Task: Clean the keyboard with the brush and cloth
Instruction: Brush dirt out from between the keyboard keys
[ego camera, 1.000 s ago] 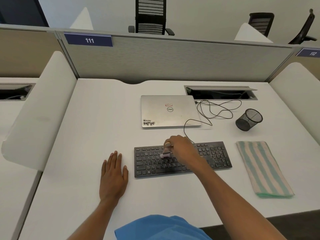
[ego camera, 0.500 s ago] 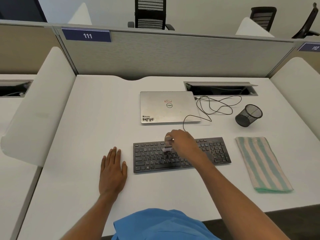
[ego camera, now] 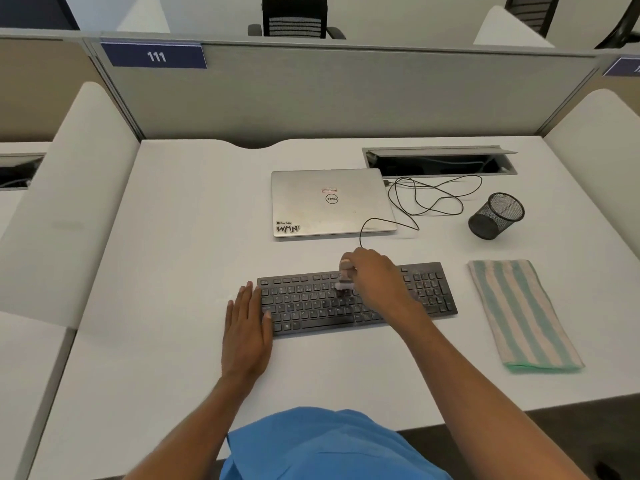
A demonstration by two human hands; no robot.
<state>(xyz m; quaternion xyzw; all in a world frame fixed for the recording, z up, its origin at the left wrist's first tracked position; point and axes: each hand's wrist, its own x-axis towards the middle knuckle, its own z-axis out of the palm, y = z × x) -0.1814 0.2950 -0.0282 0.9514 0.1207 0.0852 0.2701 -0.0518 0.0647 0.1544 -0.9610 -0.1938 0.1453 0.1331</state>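
A black keyboard (ego camera: 311, 303) lies on the white desk (ego camera: 173, 271) in front of me. My right hand (ego camera: 377, 277) grips a small brush (ego camera: 344, 280) whose pale bristles touch the upper key rows near the keyboard's middle. My left hand (ego camera: 246, 327) lies flat with straight fingers at the keyboard's left end, its thumb side touching the edge. A folded cloth (ego camera: 523, 313) with green and white stripes lies to the right of the keyboard, untouched.
A shut silver laptop (ego camera: 330, 202) sits behind the keyboard with a black cable (ego camera: 429, 199) looping to its right. A black mesh cup (ego camera: 495, 216) lies tipped at the right. A cable hatch (ego camera: 440, 161) is open at the back. Partition walls surround the desk.
My left hand has moved right and forward, from the bare desk to the keyboard's left end. My right hand with the brush has shifted slightly along the upper keys.
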